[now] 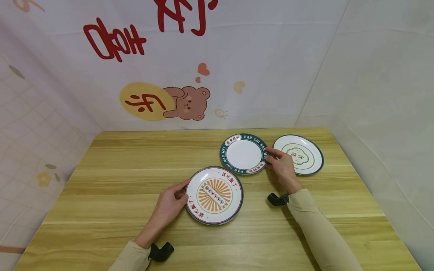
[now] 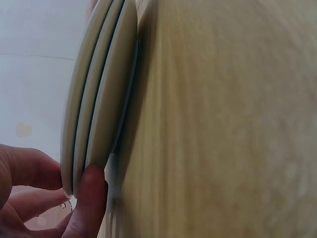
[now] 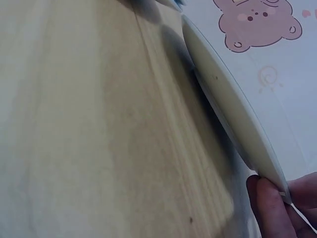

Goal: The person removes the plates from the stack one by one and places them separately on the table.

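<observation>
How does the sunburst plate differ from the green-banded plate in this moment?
The sunburst plate has orange rays at its centre; the green-banded plate has a plain white centre. The sunburst plate tops a stack of three plates gripped by the left hand; the green-banded plate is single, its edge held by the right hand. Both are round and face up.

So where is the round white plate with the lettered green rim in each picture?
Head: right of centre, the green-rimmed plate, right hand gripping its edge.
Left wrist: cannot be made out.
Right wrist: the plate slants across the right half, underside showing.
Shared landmark: brown wood-grain tabletop.
</observation>
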Action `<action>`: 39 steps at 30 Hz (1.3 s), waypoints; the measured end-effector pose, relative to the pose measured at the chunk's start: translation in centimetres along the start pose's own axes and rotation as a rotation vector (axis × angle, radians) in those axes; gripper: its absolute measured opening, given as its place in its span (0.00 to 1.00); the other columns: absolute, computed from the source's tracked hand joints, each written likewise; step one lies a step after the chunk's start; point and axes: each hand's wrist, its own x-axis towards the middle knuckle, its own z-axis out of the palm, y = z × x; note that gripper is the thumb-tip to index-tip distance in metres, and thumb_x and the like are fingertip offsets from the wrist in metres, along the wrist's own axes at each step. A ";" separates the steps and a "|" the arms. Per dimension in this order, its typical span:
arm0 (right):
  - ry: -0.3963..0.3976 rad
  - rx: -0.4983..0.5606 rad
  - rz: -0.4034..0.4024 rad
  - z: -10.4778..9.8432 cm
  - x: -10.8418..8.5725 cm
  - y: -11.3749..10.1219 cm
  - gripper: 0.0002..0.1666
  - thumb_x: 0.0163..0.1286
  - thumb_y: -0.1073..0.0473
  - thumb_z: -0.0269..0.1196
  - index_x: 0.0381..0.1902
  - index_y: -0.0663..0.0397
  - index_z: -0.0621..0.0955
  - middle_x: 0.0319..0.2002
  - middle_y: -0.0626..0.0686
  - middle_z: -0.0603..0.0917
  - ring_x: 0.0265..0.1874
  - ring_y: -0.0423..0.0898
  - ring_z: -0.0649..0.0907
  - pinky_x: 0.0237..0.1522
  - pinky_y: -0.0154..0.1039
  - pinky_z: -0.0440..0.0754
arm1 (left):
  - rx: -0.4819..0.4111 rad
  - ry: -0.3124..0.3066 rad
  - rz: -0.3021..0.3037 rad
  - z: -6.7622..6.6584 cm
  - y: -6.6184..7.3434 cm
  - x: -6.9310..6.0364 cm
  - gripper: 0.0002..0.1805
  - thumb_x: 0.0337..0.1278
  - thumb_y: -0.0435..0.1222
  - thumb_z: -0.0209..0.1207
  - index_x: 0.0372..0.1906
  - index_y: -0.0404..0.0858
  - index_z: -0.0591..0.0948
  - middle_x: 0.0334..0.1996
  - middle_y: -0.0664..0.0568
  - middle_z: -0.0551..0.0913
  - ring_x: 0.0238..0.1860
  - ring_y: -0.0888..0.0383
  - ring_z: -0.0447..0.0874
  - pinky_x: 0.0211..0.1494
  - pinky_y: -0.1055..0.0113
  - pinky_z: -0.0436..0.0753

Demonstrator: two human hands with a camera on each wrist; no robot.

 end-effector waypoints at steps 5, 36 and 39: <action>-0.041 -0.024 -0.005 0.0 0.1 0.1 0.26 0.77 0.70 0.58 0.71 0.65 0.74 0.75 0.58 0.69 0.53 0.46 0.80 0.48 0.30 0.85 | 0.005 0.000 -0.007 -0.2 -0.1 -0.1 0.28 0.59 0.25 0.60 0.66 0.37 0.81 0.55 0.41 0.85 0.43 0.56 0.86 0.44 0.68 0.81; 0.031 -0.713 -0.315 0.3 -1.2 -0.7 0.23 0.73 0.62 0.58 0.63 0.62 0.82 0.51 0.66 0.87 0.37 0.57 0.81 0.39 0.46 0.73 | 0.012 0.012 0.008 -1.2 -1.1 -0.4 0.28 0.60 0.25 0.60 0.67 0.36 0.81 0.60 0.41 0.83 0.45 0.56 0.85 0.45 0.70 0.81; 0.072 -0.707 -0.364 0.0 -1.8 -0.7 0.22 0.73 0.61 0.58 0.62 0.62 0.83 0.54 0.66 0.86 0.45 0.60 0.84 0.45 0.54 0.77 | 0.012 0.014 0.018 -1.0 -1.1 -0.3 0.28 0.59 0.25 0.60 0.67 0.37 0.81 0.61 0.41 0.83 0.44 0.57 0.84 0.44 0.71 0.80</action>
